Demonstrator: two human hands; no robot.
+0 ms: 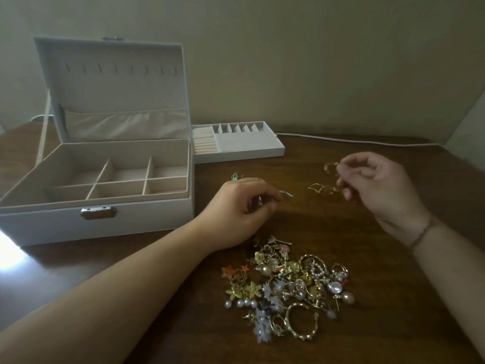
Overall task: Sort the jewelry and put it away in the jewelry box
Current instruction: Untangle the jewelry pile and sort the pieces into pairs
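A white jewelry box [99, 219] stands open at the left, its lid up and its divided compartments bare. Its removable tray [246, 147] lies behind it on the table. A heap of mixed jewelry [286, 287], gold hoops, pearls and flower pieces, lies near me at the centre. My left hand [241, 208] pinches a small pale green piece [286, 193] just above the table. My right hand [378, 185] hovers at the right and pinches a gold earring [331, 166]. A few gold pieces [324, 190] lie on the table below it. Another green piece [235, 176] lies beyond my left hand.
The dark wooden table [315, 219] carries everything. A white cable [354, 141] runs along its back edge by the wall. A thin bracelet circles my right wrist [422, 233]. A bright glare marks the table at the far left.
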